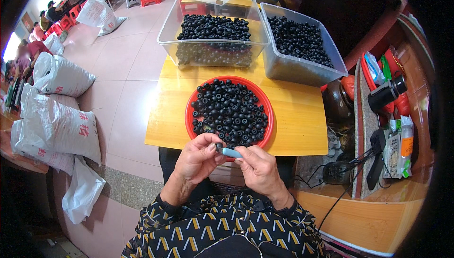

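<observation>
- My left hand (197, 158) pinches one black bead (219, 147), fingers curled shut round it, just off the table's near edge.
- My right hand (257, 167) grips a pale blue tool (231, 152), its tip touching the bead.
- One red tray (190, 109) of beads sits at the near edge of the yellow table (298, 116); bare wood on both sides.
- Two clear bins (213, 40) of beads behind, side by side; two more beyond.
- Four white sacks (56, 125) on the floor to the left.

We are seeing two hands (196, 159), one red plate (191, 104), four clear tubs (166, 38), four white sacks (59, 74) and one yellow table (293, 116), beads being too many to count.
</observation>
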The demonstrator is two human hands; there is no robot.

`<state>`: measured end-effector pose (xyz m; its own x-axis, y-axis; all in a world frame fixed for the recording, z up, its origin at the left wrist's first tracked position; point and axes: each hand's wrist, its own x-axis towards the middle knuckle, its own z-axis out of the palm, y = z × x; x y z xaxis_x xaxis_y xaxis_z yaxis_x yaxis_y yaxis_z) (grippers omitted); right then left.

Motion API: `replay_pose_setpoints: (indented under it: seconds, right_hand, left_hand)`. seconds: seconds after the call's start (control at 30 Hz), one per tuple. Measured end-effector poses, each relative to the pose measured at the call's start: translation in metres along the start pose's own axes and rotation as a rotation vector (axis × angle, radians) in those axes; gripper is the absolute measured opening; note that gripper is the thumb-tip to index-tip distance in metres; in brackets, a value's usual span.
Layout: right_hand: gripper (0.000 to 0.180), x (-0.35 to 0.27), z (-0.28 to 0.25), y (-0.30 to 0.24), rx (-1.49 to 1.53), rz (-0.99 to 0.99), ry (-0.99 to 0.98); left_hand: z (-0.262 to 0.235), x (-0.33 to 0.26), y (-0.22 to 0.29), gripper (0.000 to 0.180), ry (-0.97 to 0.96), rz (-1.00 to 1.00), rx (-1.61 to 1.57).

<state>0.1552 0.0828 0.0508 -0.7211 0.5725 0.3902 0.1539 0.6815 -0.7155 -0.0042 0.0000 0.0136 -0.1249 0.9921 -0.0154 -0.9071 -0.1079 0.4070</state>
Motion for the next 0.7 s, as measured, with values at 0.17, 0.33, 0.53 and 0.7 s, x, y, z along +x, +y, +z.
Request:
replay_pose_setpoints:
  seconds: [0.17,0.33,0.53,0.7]
  right_hand:
    - [0.022,0.002,0.001,-0.001,-0.011,-0.031,-0.003]
    - [0.012,0.003,0.004,0.038,-0.214,0.157,0.156]
    - [0.015,0.004,0.001,0.02,0.141,0.259,0.123]
    - [0.021,0.005,0.005,0.004,0.629,0.429,-0.028]
  left_hand:
    - [-0.001,-0.002,0.006,0.018,-0.011,-0.029,0.016]
    - [0.019,-0.018,-0.009,0.016,-0.18,-0.151,0.142]
    - [0.005,-0.002,-0.009,0.015,-0.084,-0.144,-0.064]
    - [0.007,-0.002,-0.01,0.016,-0.055,-0.152,-0.084]
